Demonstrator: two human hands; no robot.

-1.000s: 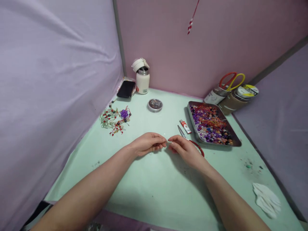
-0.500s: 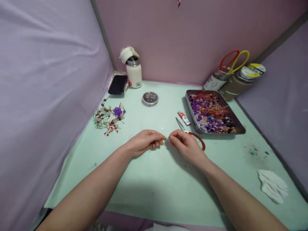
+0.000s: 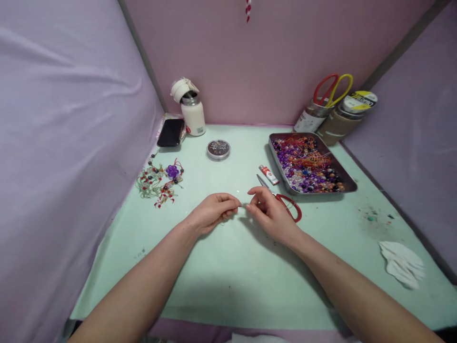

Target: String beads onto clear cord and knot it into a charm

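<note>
Over the middle of the table, my left hand point(image 3: 218, 211) pinches a thin, pale greenish cord point(image 3: 243, 205) between thumb and fingertips. A short stretch of the cord spans the small gap to my right hand point(image 3: 268, 213), whose thumb and a fingertip close on its other end. My right index finger is raised off the pinch. Just behind the right hand lie scissors point(image 3: 294, 215) with red handles, partly covered by that hand. A red and white lighter point(image 3: 269, 175) rests beyond them.
A metal tray point(image 3: 314, 194) of beads and cords stands right, with jars point(image 3: 310, 121) behind it. Beaded strings point(image 3: 152, 183) lie left, near a phone point(image 3: 171, 133) and an uncapped bottle point(image 3: 193, 116). A round tin point(image 3: 218, 149) sits at centre back, a white cloth point(image 3: 402, 264) at right.
My right index finger has lifted away from the thumb, opening the upper part of that hand. The left hand keeps its pinch. The whole view has shifted slightly.
</note>
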